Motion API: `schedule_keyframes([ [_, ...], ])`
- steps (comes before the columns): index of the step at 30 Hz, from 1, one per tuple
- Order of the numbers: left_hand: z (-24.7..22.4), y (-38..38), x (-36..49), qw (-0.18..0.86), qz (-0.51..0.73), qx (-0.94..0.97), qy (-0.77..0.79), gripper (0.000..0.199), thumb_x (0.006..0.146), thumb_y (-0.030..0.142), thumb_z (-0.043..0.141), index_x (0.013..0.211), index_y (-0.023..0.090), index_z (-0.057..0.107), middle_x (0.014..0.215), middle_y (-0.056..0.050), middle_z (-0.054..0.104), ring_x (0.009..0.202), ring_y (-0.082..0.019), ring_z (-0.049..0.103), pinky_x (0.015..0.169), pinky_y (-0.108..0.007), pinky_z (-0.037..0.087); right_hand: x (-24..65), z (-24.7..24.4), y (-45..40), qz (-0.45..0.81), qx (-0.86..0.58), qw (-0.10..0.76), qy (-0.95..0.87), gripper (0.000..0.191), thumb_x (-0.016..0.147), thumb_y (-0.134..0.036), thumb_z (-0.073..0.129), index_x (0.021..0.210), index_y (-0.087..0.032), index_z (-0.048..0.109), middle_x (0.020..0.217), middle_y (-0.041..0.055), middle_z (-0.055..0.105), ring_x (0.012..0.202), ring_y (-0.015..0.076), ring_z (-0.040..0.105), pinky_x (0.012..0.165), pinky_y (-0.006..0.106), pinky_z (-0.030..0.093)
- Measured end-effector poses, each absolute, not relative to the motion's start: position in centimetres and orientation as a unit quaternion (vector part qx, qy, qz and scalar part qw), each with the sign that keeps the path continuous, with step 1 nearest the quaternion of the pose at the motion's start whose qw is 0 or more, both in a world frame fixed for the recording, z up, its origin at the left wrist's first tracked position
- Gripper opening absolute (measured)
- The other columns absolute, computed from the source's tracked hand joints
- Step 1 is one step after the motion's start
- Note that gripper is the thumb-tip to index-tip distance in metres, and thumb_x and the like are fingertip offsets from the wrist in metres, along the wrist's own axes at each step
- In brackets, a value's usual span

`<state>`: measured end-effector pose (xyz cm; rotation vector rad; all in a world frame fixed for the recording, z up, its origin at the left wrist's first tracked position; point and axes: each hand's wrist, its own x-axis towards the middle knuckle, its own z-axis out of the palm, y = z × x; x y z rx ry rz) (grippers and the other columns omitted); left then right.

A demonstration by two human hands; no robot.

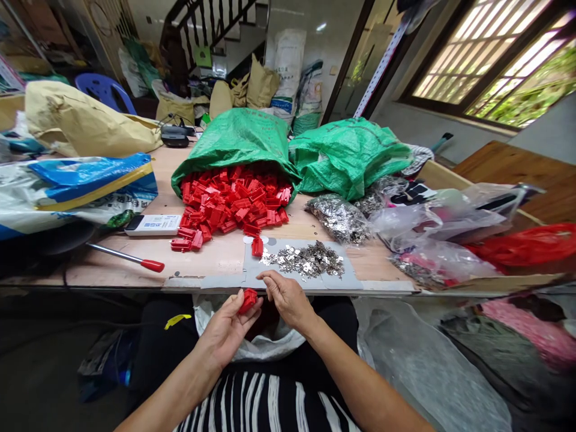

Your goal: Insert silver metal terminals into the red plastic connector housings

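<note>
My left hand (224,332) holds a small red plastic part (248,301) between fingers and thumb, just below the table's front edge. My right hand (288,298) is bent over beside it, fingertips close to that part. Whether those fingertips pinch anything small is hidden. On a grey card (348,277) lies a scatter of small silver metal pieces (306,259), just beyond my hands. A heap of red plastic parts (234,201) spills from a green woven sack (238,144) onto the wooden table (216,258).
A red-handled screwdriver (150,263) and a white remote control (153,225) lie left of the heap. To the right are a second green sack (348,157), a clear bag of silver pieces (338,219) and further plastic bags (432,222). A white bag (252,336) sits in my lap.
</note>
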<state>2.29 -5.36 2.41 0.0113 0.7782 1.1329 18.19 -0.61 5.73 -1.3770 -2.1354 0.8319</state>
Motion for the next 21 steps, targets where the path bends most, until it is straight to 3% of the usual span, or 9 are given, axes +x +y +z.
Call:
schedule_keyframes([
  [3, 1.1, -5.6, 2.0, 0.753, 0.473, 0.063, 0.453, 0.021, 0.072, 0.026, 0.076, 0.089, 0.020, 0.065, 0.097, -0.005, 0.073, 0.098, -0.020, 0.067, 0.097, -0.039, 0.040, 18.1, 6.2, 1.1, 0.224, -0.534, 0.230, -0.782, 0.027, 0.096, -0.035, 0.045, 0.118, -0.024, 0.055, 0.090, 0.0020, 0.066, 0.083, 0.0160, 0.062, 0.076, 0.026, 0.043],
  [5, 0.6, -5.9, 2.0, 0.735, 0.447, 0.102, 0.500, 0.033, 0.070, 0.028, 0.076, 0.101, 0.024, 0.065, 0.113, -0.006, 0.068, 0.111, -0.021, 0.061, 0.099, -0.039, 0.036, 17.8, 6.4, 2.4, 0.159, -0.549, 0.212, -0.792, 0.033, 0.093, -0.029, 0.050, 0.125, -0.024, 0.051, 0.106, 0.0048, 0.062, 0.095, 0.0171, 0.060, 0.081, 0.027, 0.044],
  [8, 0.5, -6.1, 2.1, 0.720, 0.440, 0.131, 0.521, 0.036, 0.070, 0.026, 0.075, 0.104, 0.027, 0.066, 0.130, -0.007, 0.058, 0.126, -0.024, 0.048, 0.101, -0.040, 0.032, 17.1, 6.5, 4.3, 0.095, -0.560, 0.146, -0.810, 0.043, 0.091, -0.022, 0.053, 0.132, -0.029, 0.046, 0.116, 0.0059, 0.055, 0.098, 0.0179, 0.058, 0.079, 0.027, 0.044],
  [11, 0.8, -6.1, 2.1, 0.717, 0.443, 0.138, 0.520, 0.035, 0.069, 0.024, 0.074, 0.103, 0.024, 0.068, 0.130, -0.010, 0.056, 0.128, -0.025, 0.044, 0.100, -0.039, 0.034, 16.5, 6.4, 5.9, 0.071, -0.550, 0.093, -0.827, 0.034, 0.091, -0.022, 0.052, 0.125, -0.030, 0.052, 0.113, 0.0059, 0.054, 0.096, 0.0184, 0.057, 0.077, 0.027, 0.044],
  [14, 1.2, -6.2, 2.0, 0.728, 0.444, 0.152, 0.500, 0.036, 0.069, 0.027, 0.076, 0.103, 0.019, 0.067, 0.119, -0.013, 0.063, 0.115, -0.025, 0.055, 0.096, -0.036, 0.040, 16.4, 6.4, 6.8, 0.068, -0.539, 0.089, -0.835, 0.021, 0.093, -0.024, 0.049, 0.112, -0.025, 0.059, 0.106, 0.0062, 0.057, 0.093, 0.0187, 0.058, 0.075, 0.027, 0.043],
  [18, 2.0, -6.0, 2.0, 0.684, 0.501, 0.229, 0.478, 0.040, 0.071, 0.030, 0.075, 0.108, 0.018, 0.064, 0.099, -0.010, 0.069, 0.091, -0.020, 0.065, 0.085, -0.032, 0.047, 17.0, 7.0, 5.7, 0.127, -0.520, 0.189, -0.823, 0.010, 0.091, -0.023, 0.055, 0.099, -0.020, 0.061, 0.099, 0.0041, 0.061, 0.090, 0.0162, 0.058, 0.077, 0.025, 0.041],
  [21, 2.6, -5.7, 2.1, 0.574, 0.580, 0.310, 0.487, 0.055, 0.069, 0.024, 0.076, 0.121, 0.026, 0.058, 0.113, -0.007, 0.064, 0.093, -0.019, 0.065, 0.084, -0.030, 0.049, 17.1, 7.6, 3.0, 0.225, -0.476, 0.261, -0.809, 0.006, 0.089, -0.024, 0.058, 0.086, -0.019, 0.060, 0.083, 0.0001, 0.062, 0.078, 0.0132, 0.056, 0.071, 0.023, 0.040],
])
